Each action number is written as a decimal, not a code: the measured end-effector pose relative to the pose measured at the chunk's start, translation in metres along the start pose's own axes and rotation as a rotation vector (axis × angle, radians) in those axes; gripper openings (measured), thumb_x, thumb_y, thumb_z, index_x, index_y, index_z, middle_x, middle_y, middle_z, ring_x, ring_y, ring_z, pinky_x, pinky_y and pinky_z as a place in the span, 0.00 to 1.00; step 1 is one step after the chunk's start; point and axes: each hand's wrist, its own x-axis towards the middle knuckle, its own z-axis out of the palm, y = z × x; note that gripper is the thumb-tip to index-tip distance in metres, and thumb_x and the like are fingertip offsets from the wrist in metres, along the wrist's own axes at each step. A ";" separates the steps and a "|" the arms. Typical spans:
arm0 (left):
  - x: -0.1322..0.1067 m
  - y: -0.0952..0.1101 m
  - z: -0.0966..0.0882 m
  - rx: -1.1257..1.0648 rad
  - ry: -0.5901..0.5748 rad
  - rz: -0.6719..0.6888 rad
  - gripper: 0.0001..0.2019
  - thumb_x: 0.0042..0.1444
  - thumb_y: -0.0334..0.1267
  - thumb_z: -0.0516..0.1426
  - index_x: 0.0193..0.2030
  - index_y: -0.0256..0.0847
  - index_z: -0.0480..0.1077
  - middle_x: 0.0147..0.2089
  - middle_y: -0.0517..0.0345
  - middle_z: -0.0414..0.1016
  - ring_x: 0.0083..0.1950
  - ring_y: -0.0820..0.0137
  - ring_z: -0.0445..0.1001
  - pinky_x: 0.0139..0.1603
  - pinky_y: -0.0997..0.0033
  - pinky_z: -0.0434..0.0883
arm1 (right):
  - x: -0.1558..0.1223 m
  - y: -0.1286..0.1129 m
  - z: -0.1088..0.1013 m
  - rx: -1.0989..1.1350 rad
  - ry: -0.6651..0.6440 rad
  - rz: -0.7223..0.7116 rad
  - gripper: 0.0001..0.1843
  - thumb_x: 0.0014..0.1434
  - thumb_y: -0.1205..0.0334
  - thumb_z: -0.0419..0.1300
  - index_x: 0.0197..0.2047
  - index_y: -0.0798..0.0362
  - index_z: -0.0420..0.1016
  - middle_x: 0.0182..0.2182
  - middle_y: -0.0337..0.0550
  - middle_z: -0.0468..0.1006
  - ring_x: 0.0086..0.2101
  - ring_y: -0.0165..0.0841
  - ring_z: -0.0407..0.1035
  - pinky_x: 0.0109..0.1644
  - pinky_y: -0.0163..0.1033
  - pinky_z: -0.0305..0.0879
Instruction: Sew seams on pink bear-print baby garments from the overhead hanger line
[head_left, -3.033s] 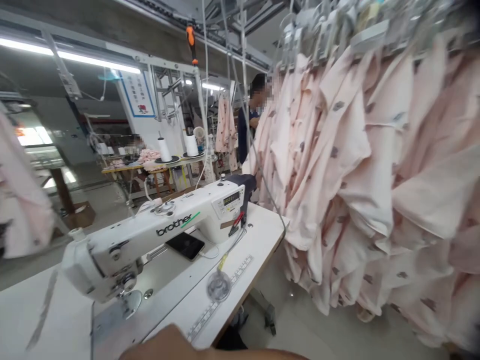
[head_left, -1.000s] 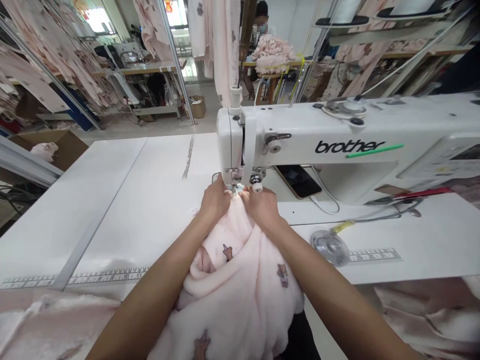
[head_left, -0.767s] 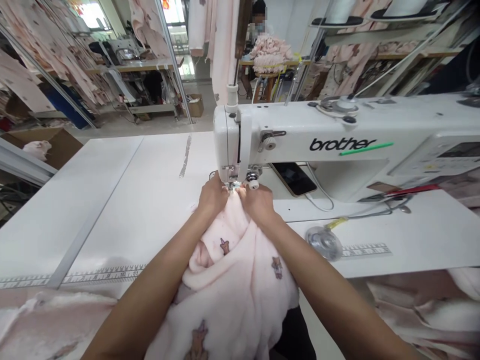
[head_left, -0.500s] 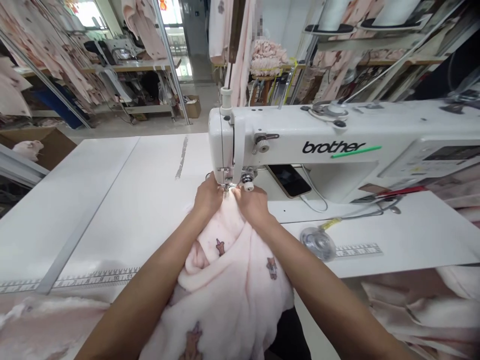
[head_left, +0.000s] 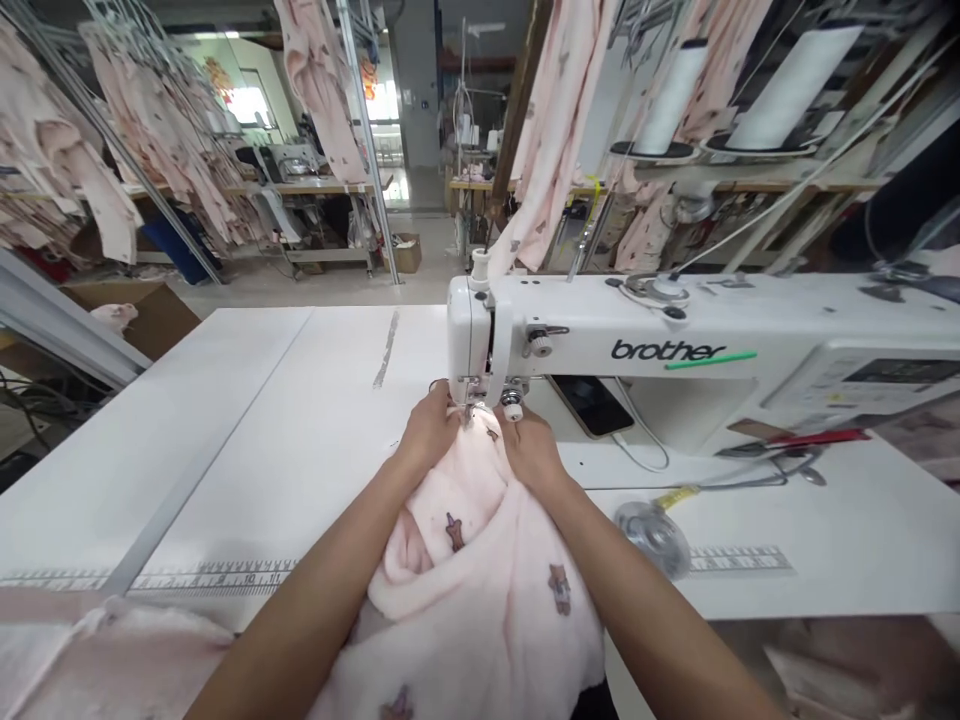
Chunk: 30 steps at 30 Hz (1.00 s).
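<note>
Left hand and right hand sit close together, both gripping the pink bear-print fleece garment at the presser foot of the white Brother sewing machine. The garment bunches in front of the machine, partly on the white surface. Phone lies under the machine's arm; clear ruler strip lies right of it.

two bare hands and bare, slender forearms.
</note>
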 end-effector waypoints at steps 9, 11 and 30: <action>-0.004 0.001 -0.003 0.015 -0.033 -0.015 0.10 0.51 0.30 0.49 0.41 0.42 0.61 0.40 0.53 0.73 0.42 0.61 0.71 0.39 0.66 0.64 | 0.000 0.000 0.006 0.022 -0.004 0.061 0.21 0.67 0.56 0.37 0.39 0.56 0.68 0.32 0.49 0.76 0.33 0.39 0.70 0.34 0.37 0.58; -0.005 0.002 -0.004 0.012 -0.045 -0.010 0.11 0.51 0.30 0.48 0.41 0.42 0.60 0.39 0.54 0.72 0.42 0.62 0.71 0.39 0.67 0.64 | 0.000 0.000 0.006 0.038 -0.010 0.061 0.21 0.67 0.56 0.37 0.39 0.56 0.68 0.32 0.49 0.76 0.34 0.39 0.70 0.34 0.37 0.58; -0.031 0.010 -0.041 0.114 -0.125 -0.016 0.17 0.45 0.31 0.55 0.45 0.38 0.64 0.40 0.48 0.73 0.44 0.57 0.71 0.42 0.64 0.66 | -0.008 -0.009 -0.008 0.304 -0.078 -0.027 0.06 0.54 0.66 0.50 0.36 0.53 0.66 0.25 0.41 0.74 0.29 0.37 0.71 0.34 0.37 0.62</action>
